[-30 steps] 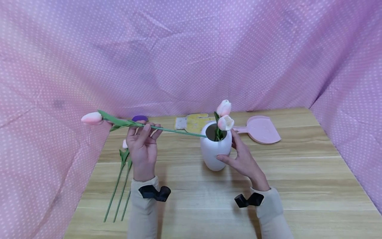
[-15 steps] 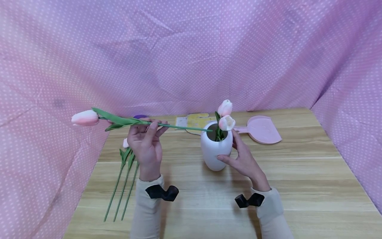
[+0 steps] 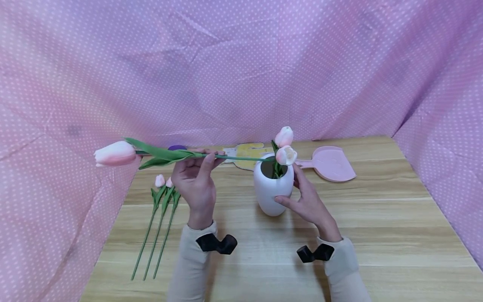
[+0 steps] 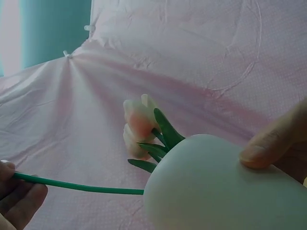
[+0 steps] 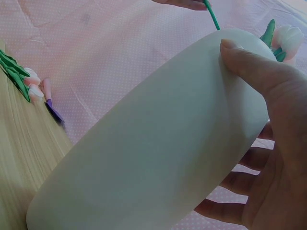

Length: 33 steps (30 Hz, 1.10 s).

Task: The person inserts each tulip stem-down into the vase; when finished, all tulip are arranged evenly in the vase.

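Note:
My left hand (image 3: 198, 191) pinches the green stem of a pink-and-white tulip (image 3: 115, 154) between thumb and fingers. The flower lies nearly level, its bloom pointing left and its stem end at the mouth of a white vase (image 3: 272, 195). How far the tip reaches inside cannot be told. Two pink tulips (image 3: 285, 155) stand in the vase, leaning to its right side. Around the vase's right wall curls my right hand (image 3: 310, 203), thumb in front; the right wrist view shows its fingers (image 5: 225, 211) behind. Several more tulips (image 3: 160, 180) lie side by side left of my left hand.
Behind the vase lies a yellow-and-white glove (image 3: 249, 152). A pink dustpan (image 3: 332, 163) rests to the right. A purple object (image 3: 177, 147), partly hidden, sits at the back left. Pink dotted cloth (image 3: 241, 75) surrounds the wooden table (image 3: 396, 235).
My left hand has moved right with the tulip, bringing the stem end farther over the vase mouth. The bloom now looks larger. My right hand and the vase have stayed in place.

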Tool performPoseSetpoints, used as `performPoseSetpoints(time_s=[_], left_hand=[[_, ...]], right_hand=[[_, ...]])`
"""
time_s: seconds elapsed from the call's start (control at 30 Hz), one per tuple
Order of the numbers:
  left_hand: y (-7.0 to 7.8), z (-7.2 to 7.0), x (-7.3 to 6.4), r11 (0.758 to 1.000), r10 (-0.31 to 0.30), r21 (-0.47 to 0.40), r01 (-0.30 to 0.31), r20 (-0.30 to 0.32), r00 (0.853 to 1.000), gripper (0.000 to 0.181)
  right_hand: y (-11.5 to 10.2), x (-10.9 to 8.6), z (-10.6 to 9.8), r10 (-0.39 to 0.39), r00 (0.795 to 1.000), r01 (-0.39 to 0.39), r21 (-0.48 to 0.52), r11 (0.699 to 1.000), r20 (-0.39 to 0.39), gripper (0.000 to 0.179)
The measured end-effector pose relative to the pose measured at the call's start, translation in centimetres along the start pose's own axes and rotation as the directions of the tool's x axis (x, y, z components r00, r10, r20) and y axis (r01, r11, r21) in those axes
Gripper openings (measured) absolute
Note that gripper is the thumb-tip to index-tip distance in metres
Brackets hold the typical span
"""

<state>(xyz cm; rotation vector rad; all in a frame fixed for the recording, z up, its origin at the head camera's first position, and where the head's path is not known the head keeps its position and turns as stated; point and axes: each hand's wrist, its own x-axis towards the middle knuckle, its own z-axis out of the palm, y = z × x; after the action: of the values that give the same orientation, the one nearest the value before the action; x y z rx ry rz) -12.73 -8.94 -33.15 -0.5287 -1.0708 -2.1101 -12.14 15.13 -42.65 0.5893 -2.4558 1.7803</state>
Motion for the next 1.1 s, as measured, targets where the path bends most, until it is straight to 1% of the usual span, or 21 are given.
performPoseSetpoints(time_s=[0.13,0.23,0.37,0.5,0.57,0.63,0.7,0.8,0.9,1.0,1.1], left_hand=[[-0.7,0.4,-0.3,0.998,0.012,0.068,-0.014,0.026,1.000,0.018],[-1.3,0.8,-0.5,0.996,0.000,0.084,-0.006,0.064,0.998,0.015],[-2.0,1.3,-0.8,0.993,-0.038,0.111,0.026,0.113,0.993,0.010],[-2.6,1.6,-1.0,0.985,-0.088,0.156,0.068,0.125,0.988,0.009],[-2.9,1.7,-1.0,0.980,-0.114,0.175,0.091,0.129,0.985,0.010],[-3.1,1.8,-1.0,0.971,-0.138,0.214,0.107,0.137,0.981,0.017],[-3.2,1.9,-1.1,0.957,-0.164,0.264,0.122,0.146,0.975,0.023],[-3.4,2.0,-1.3,0.924,-0.198,0.359,0.128,0.165,0.966,0.022],[-3.7,2.0,-1.4,0.880,-0.224,0.460,0.116,0.189,0.956,0.020],[-4.0,2.0,-1.6,0.832,-0.246,0.547,0.091,0.217,0.945,0.018],[-4.3,1.9,-1.7,0.788,-0.274,0.612,0.066,0.253,0.928,0.016]], right_hand=[[0.1,0.0,0.0,0.004,1.000,-0.004,-0.001,1.000,0.001,0.097],[0.0,0.0,0.0,0.007,1.000,-0.007,0.003,1.000,0.003,0.096],[0.0,0.0,0.0,0.001,1.000,-0.001,0.001,1.000,0.003,0.096],[0.0,0.0,0.0,0.002,1.000,-0.002,-0.009,1.000,0.002,0.095],[0.0,0.0,-0.1,0.007,1.000,-0.007,-0.012,1.000,0.002,0.094],[0.0,0.0,-0.1,0.011,1.000,-0.011,-0.015,1.000,0.003,0.093],[0.0,0.0,-0.1,0.012,1.000,-0.012,-0.018,1.000,0.003,0.091],[0.0,0.0,-0.1,0.013,1.000,-0.013,-0.020,1.000,0.000,0.090],[-0.1,-0.1,-0.1,0.014,1.000,-0.014,-0.024,1.000,-0.003,0.088],[-0.1,-0.1,-0.1,0.017,1.000,-0.017,-0.031,0.999,-0.003,0.088],[-0.1,-0.1,-0.1,0.019,1.000,-0.019,-0.031,0.999,-0.001,0.089]])
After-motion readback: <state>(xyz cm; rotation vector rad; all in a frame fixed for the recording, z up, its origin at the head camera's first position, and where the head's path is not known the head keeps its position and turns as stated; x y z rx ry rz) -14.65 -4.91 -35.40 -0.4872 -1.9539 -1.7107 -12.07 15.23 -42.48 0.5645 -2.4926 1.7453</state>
